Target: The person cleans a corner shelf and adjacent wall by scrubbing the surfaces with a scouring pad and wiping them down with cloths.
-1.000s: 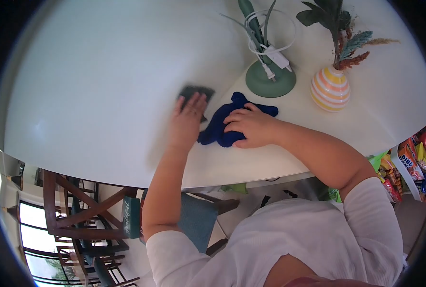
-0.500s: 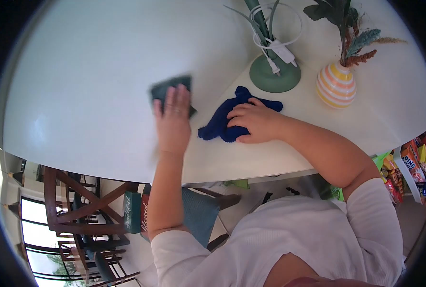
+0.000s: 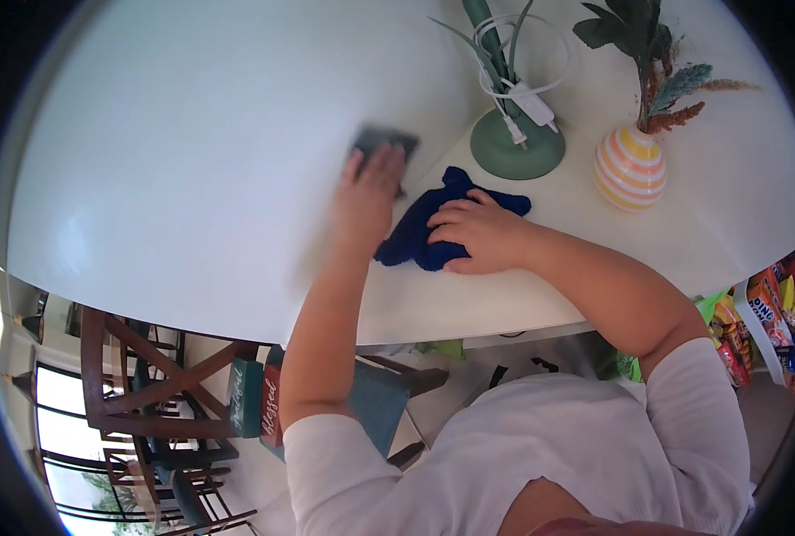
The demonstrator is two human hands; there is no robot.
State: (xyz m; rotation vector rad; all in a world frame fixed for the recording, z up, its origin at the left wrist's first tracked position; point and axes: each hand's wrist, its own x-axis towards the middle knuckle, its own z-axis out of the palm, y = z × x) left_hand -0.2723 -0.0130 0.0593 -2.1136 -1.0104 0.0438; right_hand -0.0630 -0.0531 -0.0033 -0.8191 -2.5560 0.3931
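My left hand [image 3: 367, 201], somewhat blurred, presses flat on a folded dark grey-green cloth [image 3: 389, 138] against the white tabletop. The cloth sticks out past the fingertips. To its right, my right hand [image 3: 478, 232] rests on a crumpled dark blue cloth [image 3: 411, 234], its fingers bent over the fabric and holding it to the table. The blue cloth spreads out on both sides of that hand.
Behind the blue cloth stands a green round base [image 3: 518, 147] with a coiled white cord and plug [image 3: 533, 103]. A striped vase [image 3: 630, 170] with dried stems is at the right. Below the white table [image 3: 192, 223] edge are a wooden chair [image 3: 161, 375] and snack packets [image 3: 768, 308].
My left hand has slid the dark grey-green cloth to the right across the tabletop, closer to the blue cloth. My right hand has stayed on the blue cloth.
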